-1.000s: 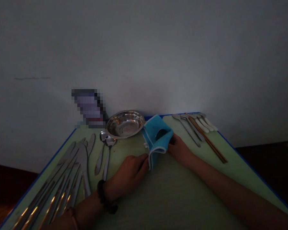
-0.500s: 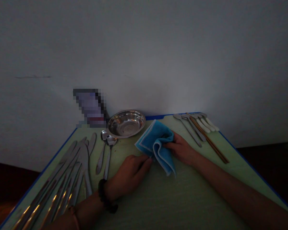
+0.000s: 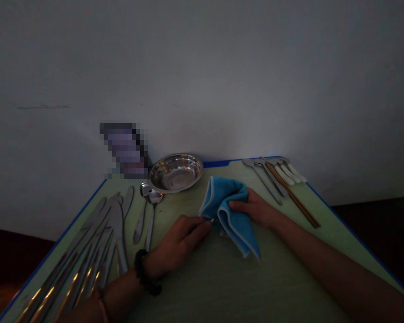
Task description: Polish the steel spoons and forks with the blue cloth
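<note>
A blue cloth (image 3: 237, 217) with pale edging hangs in folds over the middle of the table. My right hand (image 3: 257, 207) is closed round its right side, thumb on top. To the cloth's left, my left hand (image 3: 185, 237) is closed in a pinch, fingertips at the cloth's lower left edge. A small pale tip shows at those fingertips; the rest of whatever they hold is hidden by the hand and cloth. Two metal spoons (image 3: 151, 211) lie just left of my left hand, and a shiny metal bowl (image 3: 177, 172) sits behind them.
Several table knives (image 3: 116, 220) lie fanned at the left. At the right back are a metal spoon (image 3: 264, 184), wooden chopsticks (image 3: 296, 199) and several white-handled utensils (image 3: 286, 172). A pixelated device (image 3: 126, 150) leans against the wall (image 3: 202, 80). Blue edging rims the green table (image 3: 202, 291).
My right hand and the cloth have shifted slightly right and toward me, and the cloth's folds hang differently. My left hand stays pinched in nearly the same place.
</note>
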The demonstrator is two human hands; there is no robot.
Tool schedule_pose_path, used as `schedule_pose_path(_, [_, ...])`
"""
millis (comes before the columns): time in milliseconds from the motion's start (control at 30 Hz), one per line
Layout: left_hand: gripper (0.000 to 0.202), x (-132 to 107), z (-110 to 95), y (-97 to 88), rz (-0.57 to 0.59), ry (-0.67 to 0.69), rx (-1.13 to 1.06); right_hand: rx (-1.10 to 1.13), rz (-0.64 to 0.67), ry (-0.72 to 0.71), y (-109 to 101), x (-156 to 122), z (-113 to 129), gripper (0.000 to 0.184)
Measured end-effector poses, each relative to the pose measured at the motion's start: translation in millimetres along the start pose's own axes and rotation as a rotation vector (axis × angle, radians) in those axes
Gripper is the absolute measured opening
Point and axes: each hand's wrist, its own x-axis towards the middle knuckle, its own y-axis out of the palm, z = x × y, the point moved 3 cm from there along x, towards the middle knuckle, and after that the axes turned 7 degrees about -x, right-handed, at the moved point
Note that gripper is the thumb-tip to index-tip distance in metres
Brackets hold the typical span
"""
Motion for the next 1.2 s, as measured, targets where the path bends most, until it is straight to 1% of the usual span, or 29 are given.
schedule_pose_path(100, [0.038,0,1,1.2,0.012,-0.001,-0.022,-0.055,-0.071,-0.025,0,0,1,0.030])
schedule_pose_path(200, [0.038,0,1,1.7,0.011,-0.013,-0.043,-0.179,-0.149,-0.036,0,0,2,0.026])
schedule_pose_path(300, [0.038,0,2,1.6,0.008,-0.052,-0.119,-0.289,-0.200,-0.049,1,-2,7,0.031])
schedule_pose_path(400, [0.038,0,3,1.3,-0.009,-0.111,-0.255,-0.351,-0.243,-0.066,1,-3,10,0.037])
schedule_pose_path(433, [0.038,0,4,1.1,-0.022,-0.127,-0.297,-0.348,-0.235,-0.060,1,-3,10,0.038])
schedule_pose_path(500, [0.039,0,5,0.5,-0.051,-0.161,-0.362,-0.287,-0.174,-0.026,0,-1,6,0.035])
schedule_pose_path(600, [0.041,0,5,0.6,-0.054,-0.205,-0.424,-0.041,-0.039,0.052,-3,3,-1,0.024])
schedule_pose_path(667, [0.041,1,5,0.9,-0.040,-0.220,-0.443,0.141,0.024,0.100,-5,4,-4,0.019])
schedule_pose_path(733, [0.041,1,6,1.1,-0.032,-0.231,-0.431,0.250,0.067,0.142,-7,4,-6,0.020])
schedule_pose_path(800, [0.041,1,6,1.8,-0.018,-0.230,-0.407,0.285,0.103,0.161,-8,3,-6,0.023])
schedule_pose_path(933, [0.043,0,6,2.9,0.009,-0.199,-0.340,0.269,0.130,0.155,-8,1,-8,0.027])
schedule_pose_path(1033, [0.043,-1,6,3.3,0.017,-0.194,-0.305,0.196,0.115,0.118,-7,2,-9,0.025])
schedule_pose_path(1100, [0.043,-1,6,3.8,0.031,-0.201,-0.305,0.093,0.078,0.067,-7,2,-8,0.022])
schedule_pose_path(1200, [0.042,-1,6,4.1,0.045,-0.180,-0.308,-0.129,-0.036,0.005,-6,2,-2,0.024])
